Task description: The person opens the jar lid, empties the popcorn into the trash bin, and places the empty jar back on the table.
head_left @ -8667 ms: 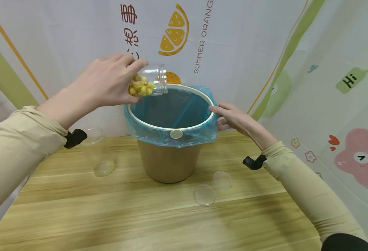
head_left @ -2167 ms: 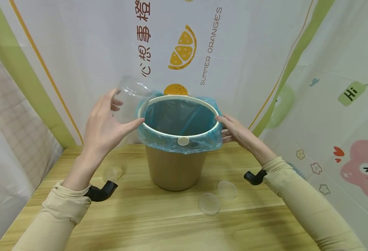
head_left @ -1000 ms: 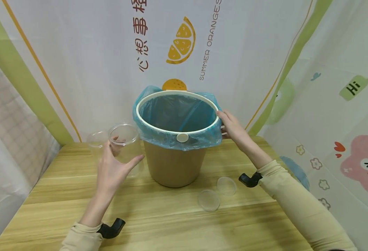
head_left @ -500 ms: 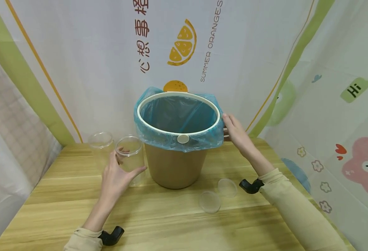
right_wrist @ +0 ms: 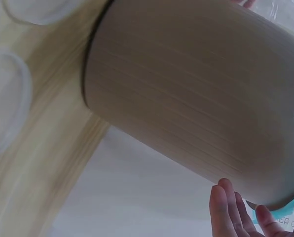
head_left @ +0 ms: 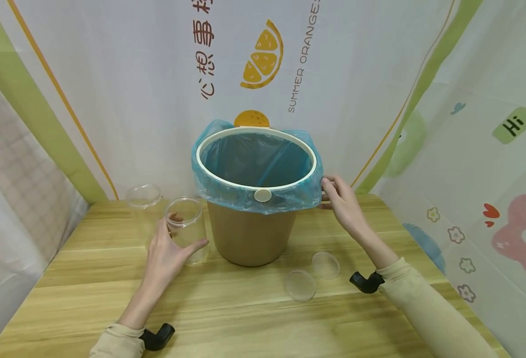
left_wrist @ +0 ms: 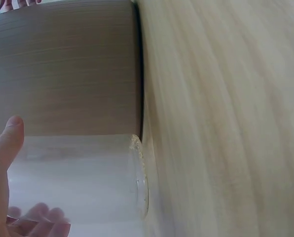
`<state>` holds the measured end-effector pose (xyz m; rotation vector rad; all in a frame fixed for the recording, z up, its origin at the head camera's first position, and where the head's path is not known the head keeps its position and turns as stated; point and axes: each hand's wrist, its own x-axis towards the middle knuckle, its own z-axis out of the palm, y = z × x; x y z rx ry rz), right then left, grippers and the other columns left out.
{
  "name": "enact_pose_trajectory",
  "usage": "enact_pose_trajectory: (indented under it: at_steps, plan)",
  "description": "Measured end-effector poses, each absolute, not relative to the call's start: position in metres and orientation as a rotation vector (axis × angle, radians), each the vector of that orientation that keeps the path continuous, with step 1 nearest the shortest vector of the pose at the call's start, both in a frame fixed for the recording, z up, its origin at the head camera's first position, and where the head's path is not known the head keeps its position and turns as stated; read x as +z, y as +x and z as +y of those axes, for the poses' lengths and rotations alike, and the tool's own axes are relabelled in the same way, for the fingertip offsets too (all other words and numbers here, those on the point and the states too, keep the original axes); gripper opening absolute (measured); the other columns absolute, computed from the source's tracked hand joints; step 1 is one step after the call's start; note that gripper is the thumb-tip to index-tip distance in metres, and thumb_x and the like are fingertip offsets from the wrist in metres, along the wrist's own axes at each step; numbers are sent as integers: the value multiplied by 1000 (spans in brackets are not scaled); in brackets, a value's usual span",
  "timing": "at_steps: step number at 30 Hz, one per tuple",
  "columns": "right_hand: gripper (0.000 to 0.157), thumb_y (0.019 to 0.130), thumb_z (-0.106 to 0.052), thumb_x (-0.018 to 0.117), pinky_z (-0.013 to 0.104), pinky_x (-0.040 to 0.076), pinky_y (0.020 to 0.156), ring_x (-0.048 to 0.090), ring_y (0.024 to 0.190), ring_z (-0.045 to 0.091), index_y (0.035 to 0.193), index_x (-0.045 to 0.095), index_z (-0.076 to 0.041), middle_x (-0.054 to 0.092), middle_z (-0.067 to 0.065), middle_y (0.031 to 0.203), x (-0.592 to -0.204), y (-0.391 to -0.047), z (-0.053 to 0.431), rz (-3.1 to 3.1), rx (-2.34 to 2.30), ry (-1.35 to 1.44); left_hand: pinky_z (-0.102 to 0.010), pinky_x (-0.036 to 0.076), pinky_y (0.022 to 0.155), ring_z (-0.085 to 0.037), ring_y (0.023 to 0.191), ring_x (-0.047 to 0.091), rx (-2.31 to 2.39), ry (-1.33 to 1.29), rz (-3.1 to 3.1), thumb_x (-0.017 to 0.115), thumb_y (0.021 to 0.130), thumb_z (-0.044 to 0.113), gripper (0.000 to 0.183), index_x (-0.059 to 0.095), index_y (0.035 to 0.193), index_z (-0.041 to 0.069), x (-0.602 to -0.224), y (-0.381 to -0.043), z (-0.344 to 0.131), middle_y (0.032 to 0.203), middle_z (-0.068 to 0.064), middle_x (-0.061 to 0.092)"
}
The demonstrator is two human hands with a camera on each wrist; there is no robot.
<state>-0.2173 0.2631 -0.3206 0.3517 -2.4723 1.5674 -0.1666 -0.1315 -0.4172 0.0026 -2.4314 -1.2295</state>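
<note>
My left hand [head_left: 166,253] holds a clear plastic jar [head_left: 186,226] that stands upright, mouth up, left of the bin. Its thumb lies on the near side and its fingers wrap the far left side. No lid is on the jar; yellowish crumbs show at its base in the left wrist view. A brown trash bin [head_left: 251,238] stands in the middle, lined with a blue bag [head_left: 289,196] folded over beneath a cream ring [head_left: 227,185]. My right hand [head_left: 344,205] is at the bag's right edge, fingers loosely extended; whether it touches is unclear.
Another clear lidless jar [head_left: 144,214] stands behind and left of my left hand. Two clear round lids [head_left: 300,285] lie on the wooden table [head_left: 227,318], right of the bin's front. A printed curtain [head_left: 155,99] hangs behind, close to the bin.
The left hand tipped a jar of yellow pieces toward the bin, then lowered the emptied jar upright onto the table. The right hand's thumb has come off the bin's ring, and that hand is slightly lower.
</note>
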Motion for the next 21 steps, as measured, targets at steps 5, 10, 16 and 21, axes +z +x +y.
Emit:
enact_pose_trajectory:
  at_steps: [5, 10, 16, 21]
  plan:
    - [57, 108, -48, 42, 45, 62, 92, 71, 110, 28, 145, 48, -4, 62, 22, 138, -329, -209, 266, -2473, 1516, 376, -58, 48, 102, -36, 128, 54, -1226, -4, -2467, 93, 73, 39, 97, 39, 147, 7, -418, -170, -134, 137, -13, 55]
    - [51, 109, -43, 43, 41, 63, 90, 70, 110, 36, 143, 50, -5, 65, 21, 132, -339, -199, 266, -2467, 1429, 397, -59, 49, 104, -41, 129, 56, -1237, -18, -2488, 92, 74, 38, 103, 34, 152, 3, -420, -171, -137, 139, -15, 55]
    - [43, 109, -39, 45, 43, 62, 91, 71, 110, 36, 139, 52, -10, 69, 17, 124, -349, -190, 267, -2470, 1347, 432, -60, 49, 103, -42, 127, 56, -1221, -31, -2513, 93, 74, 37, 106, 32, 154, 2, -421, -172, -141, 137, -20, 56]
    - [34, 109, -32, 48, 28, 62, 88, 72, 109, 31, 136, 54, -12, 70, 15, 121, -353, -185, 270, -2453, 1290, 473, -62, 47, 104, -44, 128, 55, -1208, -30, -2545, 92, 75, 37, 103, 33, 151, 3, -422, -173, -141, 133, -24, 57]
